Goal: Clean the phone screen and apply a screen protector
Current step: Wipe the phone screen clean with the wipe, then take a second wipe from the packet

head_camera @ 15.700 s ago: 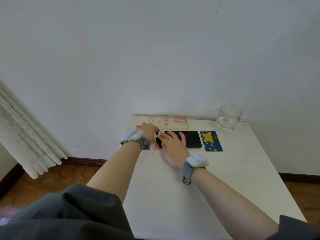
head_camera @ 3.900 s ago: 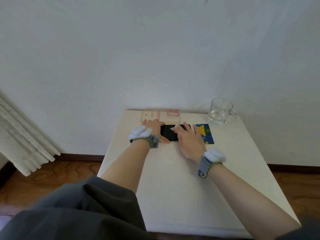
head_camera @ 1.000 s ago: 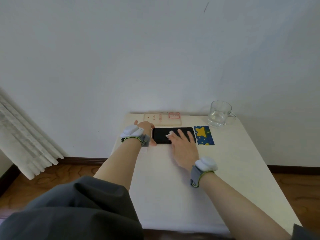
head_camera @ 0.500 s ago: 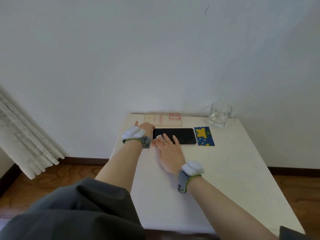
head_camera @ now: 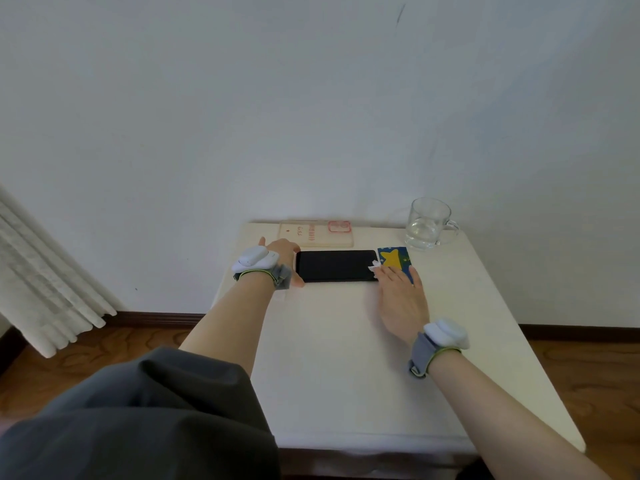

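A black phone (head_camera: 335, 265) lies screen up, lengthwise, near the far edge of the white table (head_camera: 346, 358). My left hand (head_camera: 284, 258) grips its left end and holds it still. My right hand (head_camera: 401, 296) lies flat at the phone's right end, its fingertips pressing a small white wipe (head_camera: 374, 266) against the screen's right edge. The hand partly covers a blue packet with a yellow star (head_camera: 394, 258) just right of the phone.
A beige box with red print (head_camera: 316, 233) lies behind the phone against the wall. A clear glass mug with some water (head_camera: 428, 224) stands at the far right corner. A white curtain (head_camera: 38, 282) hangs at the left over a wooden floor.
My right hand has swept the wipe from the phone's left end across the screen to its right end. My left hand has kept its hold on the phone's left end.
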Available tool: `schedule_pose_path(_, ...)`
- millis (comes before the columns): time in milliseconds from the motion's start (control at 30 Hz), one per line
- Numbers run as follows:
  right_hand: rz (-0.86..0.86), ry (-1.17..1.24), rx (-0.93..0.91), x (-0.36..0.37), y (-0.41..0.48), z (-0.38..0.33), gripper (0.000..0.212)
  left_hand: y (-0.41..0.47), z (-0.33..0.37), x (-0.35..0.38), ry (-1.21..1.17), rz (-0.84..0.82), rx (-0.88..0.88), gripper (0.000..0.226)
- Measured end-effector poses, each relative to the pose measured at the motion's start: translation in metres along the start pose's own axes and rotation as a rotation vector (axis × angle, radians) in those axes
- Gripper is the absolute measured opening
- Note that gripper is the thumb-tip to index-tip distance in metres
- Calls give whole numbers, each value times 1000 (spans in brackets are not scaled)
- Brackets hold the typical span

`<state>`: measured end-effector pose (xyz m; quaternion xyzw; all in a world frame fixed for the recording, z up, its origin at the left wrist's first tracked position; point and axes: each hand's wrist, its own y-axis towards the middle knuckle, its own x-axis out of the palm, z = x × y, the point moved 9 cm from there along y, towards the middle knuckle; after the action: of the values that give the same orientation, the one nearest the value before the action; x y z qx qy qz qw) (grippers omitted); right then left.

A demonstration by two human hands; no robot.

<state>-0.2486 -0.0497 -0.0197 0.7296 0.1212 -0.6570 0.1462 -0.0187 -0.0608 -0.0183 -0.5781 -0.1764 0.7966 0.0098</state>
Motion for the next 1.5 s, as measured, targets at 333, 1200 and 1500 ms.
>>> schedule_pose_path(333,119,550,-50,-31,19,-27,42,-13,10,-4,-88,27,-14,83)
schedule_pose_path(1200,94,1157,79,-28,36,-82,18,-32,2,-18,-1419,82,-166,24)
schedule_pose_path(1500,-368,1711,397,6,56,-114,50,-26,-16,-23,-1429,167,-160,22)
